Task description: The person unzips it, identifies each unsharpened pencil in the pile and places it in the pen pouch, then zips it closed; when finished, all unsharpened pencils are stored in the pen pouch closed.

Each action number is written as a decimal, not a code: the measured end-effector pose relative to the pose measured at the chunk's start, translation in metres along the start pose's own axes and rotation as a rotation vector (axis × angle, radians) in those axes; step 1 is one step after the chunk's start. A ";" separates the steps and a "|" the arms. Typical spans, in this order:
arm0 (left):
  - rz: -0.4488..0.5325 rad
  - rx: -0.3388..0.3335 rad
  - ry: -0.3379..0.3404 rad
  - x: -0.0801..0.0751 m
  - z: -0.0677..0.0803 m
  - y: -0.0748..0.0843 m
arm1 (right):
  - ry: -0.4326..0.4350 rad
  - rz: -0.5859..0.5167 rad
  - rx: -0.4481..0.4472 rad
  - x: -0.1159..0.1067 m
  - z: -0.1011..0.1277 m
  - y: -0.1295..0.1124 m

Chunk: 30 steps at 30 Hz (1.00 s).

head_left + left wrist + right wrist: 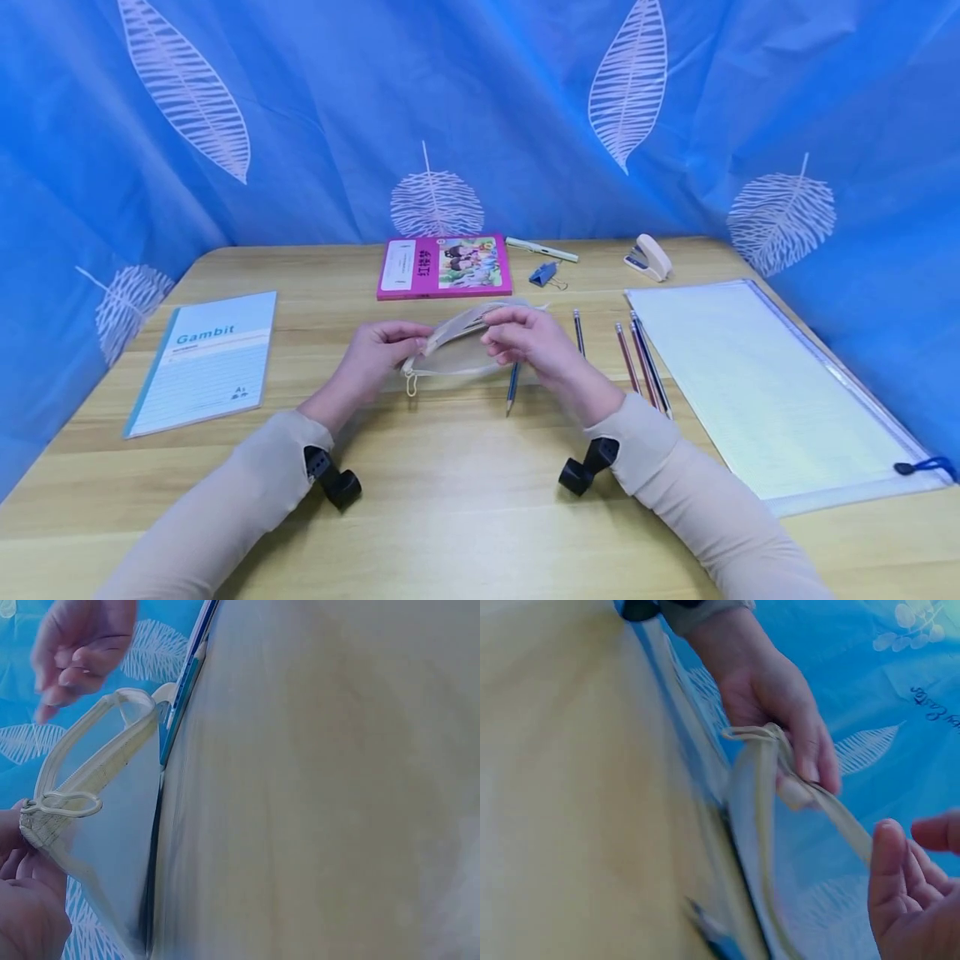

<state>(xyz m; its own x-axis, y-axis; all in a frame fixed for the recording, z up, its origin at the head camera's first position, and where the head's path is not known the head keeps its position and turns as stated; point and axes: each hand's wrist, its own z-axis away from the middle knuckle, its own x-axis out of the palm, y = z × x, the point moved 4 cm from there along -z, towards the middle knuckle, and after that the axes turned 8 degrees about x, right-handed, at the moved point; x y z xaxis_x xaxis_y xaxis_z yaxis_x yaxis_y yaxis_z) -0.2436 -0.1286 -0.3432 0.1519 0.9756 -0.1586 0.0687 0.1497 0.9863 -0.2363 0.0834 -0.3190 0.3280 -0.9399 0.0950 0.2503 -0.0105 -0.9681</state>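
Head view: a person in beige sleeves works at a wooden table [465, 500] before a blue leaf-print curtain [315, 108]. The left hand [372, 360] pinches one end of a beige mesh pencil pouch [457, 346], held just above the middle of the table; the right hand [534, 339] has its fingers curled at the pouch's upper rim on the other end. A blue pencil [513, 385] lies under the right hand. Near the left edge lies a pale notebook [204, 360]; towards the far edge are a pink book [446, 267], a cream pen [542, 248], a blue binder clip [543, 274] and a cream stapler [649, 257]. Loose pencils [641, 360] lie beside a clear zip folder [757, 387] along the right edge.

Left wrist view: the left hand [26, 907] grips the corner of the pouch [105, 825] where a cord loop [69, 803] sits, the pouch mouth gaping. The right hand [79, 646] hovers with fingers loosely curled near the far end of the rim; whether it touches cannot be told.

Right wrist view: blurred. The left hand [780, 712] pinches the pouch [754, 825] at its end, and the rim runs to the right hand [911, 889], whose fingers are bent; contact is unclear.
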 end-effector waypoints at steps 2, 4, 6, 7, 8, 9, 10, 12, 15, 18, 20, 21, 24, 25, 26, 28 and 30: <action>0.011 -0.011 0.002 0.000 -0.002 0.000 | -0.032 0.104 -0.060 0.001 -0.001 -0.007; 0.027 -0.022 0.006 0.000 -0.003 0.000 | -0.073 0.210 -0.112 0.006 -0.003 -0.010; 0.050 -0.028 0.011 0.000 -0.005 0.000 | -0.100 0.318 -0.166 0.015 -0.005 -0.009; 0.065 -0.028 0.009 0.000 -0.006 0.000 | -0.108 0.366 -0.191 0.021 -0.006 -0.008; 0.075 -0.029 0.008 0.001 -0.006 0.000 | -0.110 0.411 -0.215 0.027 -0.006 -0.006; 0.093 -0.030 0.007 0.001 -0.007 0.000 | -0.108 0.454 -0.237 0.033 -0.006 -0.005; 0.112 -0.034 0.009 0.001 -0.007 -0.001 | -0.099 0.494 -0.259 0.039 -0.006 -0.003; 0.151 -0.047 0.010 0.001 -0.008 -0.002 | -0.077 0.551 -0.291 0.051 -0.006 0.002; 0.206 -0.070 0.017 0.000 -0.009 -0.004 | -0.030 0.630 -0.325 0.063 -0.007 0.007; 0.253 -0.094 0.026 -0.001 -0.010 -0.003 | 0.024 0.708 -0.374 0.070 -0.009 0.010; 0.293 -0.107 0.030 0.000 -0.010 -0.001 | 0.062 0.754 -0.410 0.073 -0.010 0.009; 0.316 -0.113 0.036 0.000 -0.010 -0.001 | 0.080 0.779 -0.432 0.075 -0.011 0.009; 0.375 -0.120 0.042 0.001 -0.009 0.001 | 0.120 0.831 -0.489 0.077 -0.013 0.007; 0.392 -0.119 0.042 0.001 -0.009 0.002 | 0.128 0.840 -0.504 0.078 -0.013 0.007; 0.402 -0.117 0.044 0.002 -0.008 0.002 | 0.136 0.846 -0.518 0.078 -0.013 0.007; 0.419 -0.115 0.039 0.002 -0.007 0.002 | 0.142 0.843 -0.534 0.077 -0.014 0.007; 0.428 -0.115 0.036 0.003 -0.006 0.001 | 0.141 0.832 -0.538 0.076 -0.014 0.008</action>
<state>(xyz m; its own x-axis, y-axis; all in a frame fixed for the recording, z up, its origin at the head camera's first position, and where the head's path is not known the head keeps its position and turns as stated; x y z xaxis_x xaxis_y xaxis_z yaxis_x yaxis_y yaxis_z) -0.2486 -0.1241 -0.3424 0.1087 0.9580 0.2652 -0.1031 -0.2545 0.9616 -0.2220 0.0067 -0.3227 0.0914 -0.7498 -0.6553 -0.4666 0.5491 -0.6934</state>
